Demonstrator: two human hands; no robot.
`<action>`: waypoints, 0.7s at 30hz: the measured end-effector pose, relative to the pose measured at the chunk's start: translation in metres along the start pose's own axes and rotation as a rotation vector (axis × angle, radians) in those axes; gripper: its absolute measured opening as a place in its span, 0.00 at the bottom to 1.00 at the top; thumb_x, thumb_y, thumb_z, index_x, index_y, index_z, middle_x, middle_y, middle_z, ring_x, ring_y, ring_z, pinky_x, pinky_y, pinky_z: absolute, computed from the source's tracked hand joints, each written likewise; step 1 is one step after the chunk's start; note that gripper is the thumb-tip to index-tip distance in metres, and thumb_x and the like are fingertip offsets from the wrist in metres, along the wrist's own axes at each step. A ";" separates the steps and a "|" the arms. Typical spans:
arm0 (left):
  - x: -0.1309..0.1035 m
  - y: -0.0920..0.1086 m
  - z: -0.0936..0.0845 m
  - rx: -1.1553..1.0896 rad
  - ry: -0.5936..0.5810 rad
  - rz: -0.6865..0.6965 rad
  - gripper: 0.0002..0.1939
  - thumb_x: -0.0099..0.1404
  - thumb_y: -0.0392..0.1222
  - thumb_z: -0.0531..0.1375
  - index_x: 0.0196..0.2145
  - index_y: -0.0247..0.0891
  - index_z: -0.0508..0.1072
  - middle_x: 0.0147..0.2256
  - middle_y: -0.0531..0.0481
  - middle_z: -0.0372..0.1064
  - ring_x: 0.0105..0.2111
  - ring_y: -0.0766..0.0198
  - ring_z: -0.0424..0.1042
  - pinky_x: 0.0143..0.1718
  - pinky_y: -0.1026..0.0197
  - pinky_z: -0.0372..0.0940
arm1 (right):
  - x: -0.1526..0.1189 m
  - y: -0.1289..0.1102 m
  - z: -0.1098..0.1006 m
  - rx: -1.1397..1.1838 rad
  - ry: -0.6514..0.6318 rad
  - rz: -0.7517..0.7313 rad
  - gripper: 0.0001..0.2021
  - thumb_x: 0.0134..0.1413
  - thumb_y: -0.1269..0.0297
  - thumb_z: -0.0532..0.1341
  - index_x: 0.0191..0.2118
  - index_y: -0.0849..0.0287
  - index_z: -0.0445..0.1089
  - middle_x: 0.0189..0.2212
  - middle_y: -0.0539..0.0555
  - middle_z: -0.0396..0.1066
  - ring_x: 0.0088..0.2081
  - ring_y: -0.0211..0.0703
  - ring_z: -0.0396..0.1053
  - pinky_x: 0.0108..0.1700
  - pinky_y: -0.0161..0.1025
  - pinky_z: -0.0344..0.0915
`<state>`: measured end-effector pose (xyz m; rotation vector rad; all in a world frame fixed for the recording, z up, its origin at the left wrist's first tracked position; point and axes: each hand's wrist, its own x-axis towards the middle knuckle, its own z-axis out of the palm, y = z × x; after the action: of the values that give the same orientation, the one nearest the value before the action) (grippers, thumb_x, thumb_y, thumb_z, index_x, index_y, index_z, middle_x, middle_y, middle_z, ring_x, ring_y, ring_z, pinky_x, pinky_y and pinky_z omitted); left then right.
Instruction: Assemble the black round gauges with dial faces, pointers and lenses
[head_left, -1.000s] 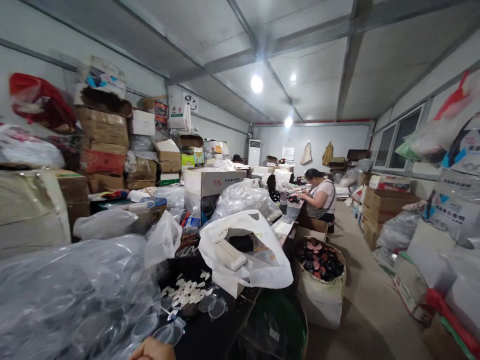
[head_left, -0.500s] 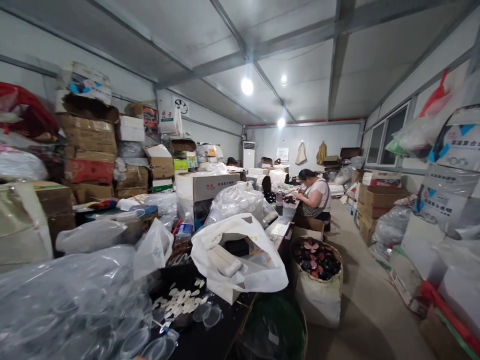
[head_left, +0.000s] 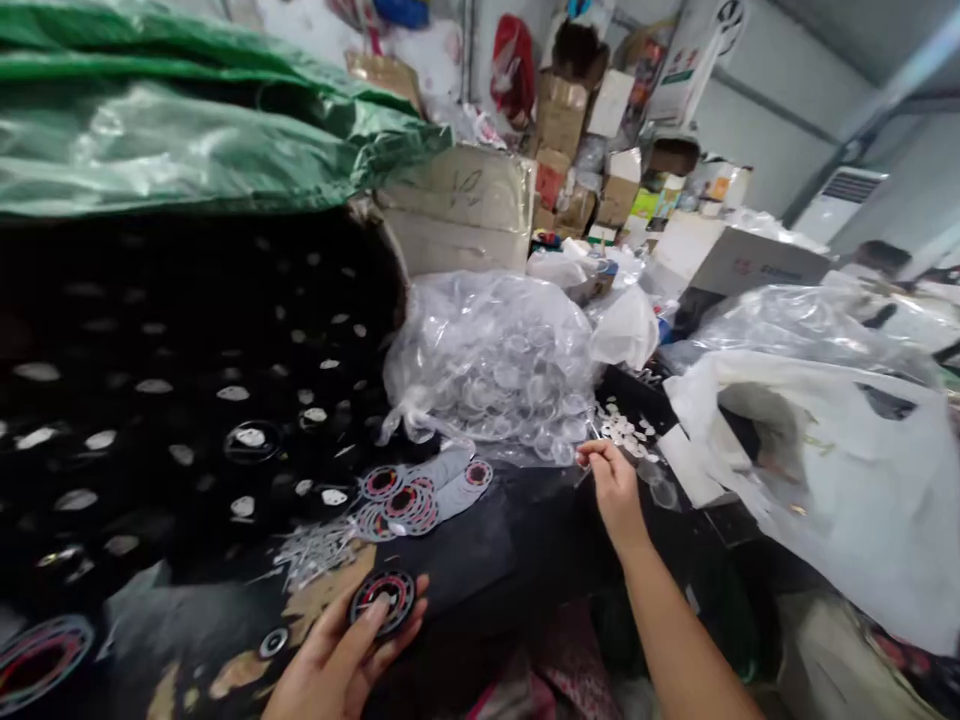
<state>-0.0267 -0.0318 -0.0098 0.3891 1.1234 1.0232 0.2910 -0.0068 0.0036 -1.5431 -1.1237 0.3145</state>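
Note:
My left hand (head_left: 349,650), low and left of centre, holds a round black disc (head_left: 384,603) with a red and grey ring, the thumb lying on its face. My right hand (head_left: 611,485) is at the table's right part, its fingertips pinched together. What they grip, if anything, is too small to make out. It is beside a pile of small white pieces (head_left: 626,430) and a clear bag of transparent round covers (head_left: 510,365). Between the hands and further left lie printed ring discs (head_left: 409,500) in a fanned stack, next to thin pale sticks (head_left: 319,550).
A large dark container (head_left: 187,300) of black parts with white pieces, under green plastic (head_left: 187,140), fills the left. At the right is a white plastic bag (head_left: 847,470). Cardboard boxes (head_left: 562,110) are stacked behind.
The view has swung left and down. Both my hands and the disc now show, along with the dark container. The person seated farther off is out of view.

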 end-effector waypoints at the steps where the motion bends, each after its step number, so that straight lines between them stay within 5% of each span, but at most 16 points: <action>1: 0.004 0.001 0.001 -0.014 0.027 0.000 0.32 0.44 0.52 0.77 0.46 0.42 0.77 0.45 0.48 0.81 0.45 0.48 0.80 0.43 0.57 0.77 | -0.003 -0.008 -0.001 -0.030 0.034 -0.040 0.12 0.61 0.59 0.56 0.38 0.60 0.74 0.34 0.55 0.74 0.40 0.48 0.71 0.49 0.48 0.66; 3: 0.008 0.001 0.004 -0.022 0.009 0.011 0.27 0.48 0.49 0.76 0.45 0.41 0.78 0.41 0.47 0.82 0.44 0.50 0.81 0.43 0.58 0.77 | -0.014 -0.033 0.004 -0.090 0.075 -0.120 0.10 0.61 0.61 0.57 0.40 0.57 0.75 0.41 0.56 0.74 0.49 0.50 0.68 0.58 0.51 0.60; 5: 0.007 0.003 0.008 -0.035 -0.049 0.019 0.23 0.53 0.47 0.74 0.46 0.42 0.78 0.42 0.47 0.82 0.45 0.52 0.81 0.46 0.59 0.76 | -0.028 -0.062 0.020 -0.128 -0.022 -0.203 0.08 0.61 0.64 0.59 0.41 0.55 0.76 0.41 0.53 0.75 0.50 0.48 0.68 0.59 0.48 0.59; 8: 0.002 0.011 0.013 -0.062 -0.128 -0.030 0.22 0.57 0.47 0.72 0.49 0.43 0.79 0.49 0.46 0.80 0.52 0.50 0.77 0.51 0.57 0.74 | -0.048 -0.097 0.055 -0.179 -0.551 -0.396 0.10 0.64 0.70 0.57 0.45 0.57 0.75 0.39 0.53 0.76 0.43 0.44 0.71 0.49 0.43 0.64; 10: 0.000 0.014 0.014 -0.074 -0.108 -0.058 0.23 0.55 0.48 0.72 0.49 0.45 0.80 0.53 0.47 0.78 0.56 0.47 0.73 0.54 0.55 0.72 | -0.059 -0.108 0.077 -0.210 -0.744 -0.445 0.09 0.65 0.72 0.57 0.45 0.61 0.74 0.38 0.54 0.76 0.40 0.44 0.70 0.44 0.41 0.64; 14: 0.003 0.009 0.006 -0.060 -0.054 -0.032 0.23 0.53 0.49 0.74 0.48 0.48 0.81 0.57 0.48 0.75 0.63 0.44 0.66 0.58 0.52 0.68 | -0.068 -0.109 0.103 -0.346 -0.797 -0.567 0.06 0.64 0.72 0.59 0.41 0.63 0.73 0.36 0.56 0.75 0.39 0.46 0.69 0.43 0.42 0.62; 21: 0.008 0.003 0.005 -0.104 0.003 -0.036 0.21 0.54 0.52 0.73 0.46 0.49 0.82 0.59 0.50 0.73 0.65 0.46 0.61 0.58 0.56 0.68 | -0.067 -0.106 0.120 -0.526 -0.748 -0.738 0.07 0.63 0.71 0.57 0.34 0.62 0.70 0.30 0.54 0.73 0.35 0.46 0.67 0.40 0.44 0.57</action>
<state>-0.0235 -0.0224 -0.0096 0.2828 1.0715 1.0464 0.1209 0.0043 0.0332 -1.3331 -2.4214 0.0753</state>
